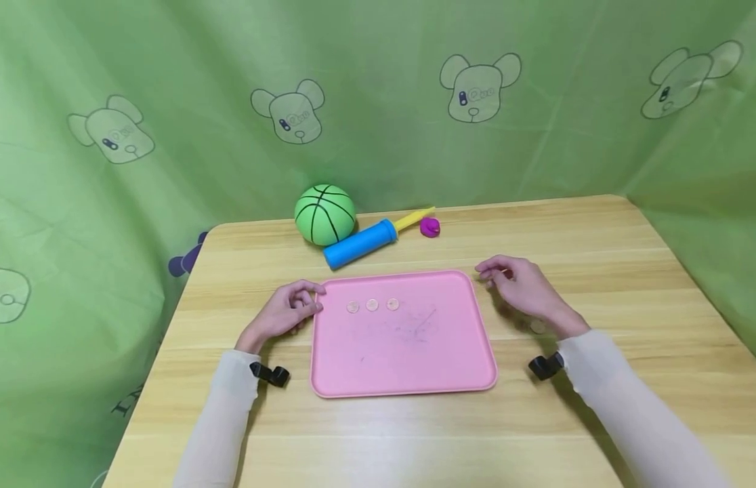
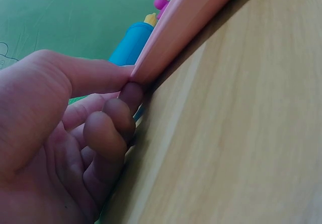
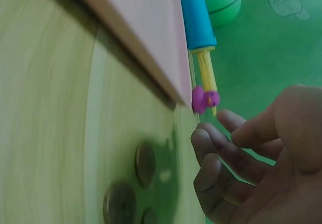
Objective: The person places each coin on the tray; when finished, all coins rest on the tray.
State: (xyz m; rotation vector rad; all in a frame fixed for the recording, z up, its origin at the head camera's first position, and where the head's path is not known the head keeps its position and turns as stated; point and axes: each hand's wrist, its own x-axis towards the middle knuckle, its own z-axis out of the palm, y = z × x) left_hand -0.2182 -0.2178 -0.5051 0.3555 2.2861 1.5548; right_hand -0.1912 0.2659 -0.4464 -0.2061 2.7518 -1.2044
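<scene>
1. On the pink tray, three coins lie in a row near its far left corner; three more coins lie on the worktop under the right hand.
2. Left hand: its grip pinches the tray's left edge. Right hand: fingers loosely curled, holding nothing.
3. One ball, one pump and one purple toy lie behind.
4. Wooden worktop; green bear-print curtain all round.

Open tabletop before tray; ball, pump behind
</scene>
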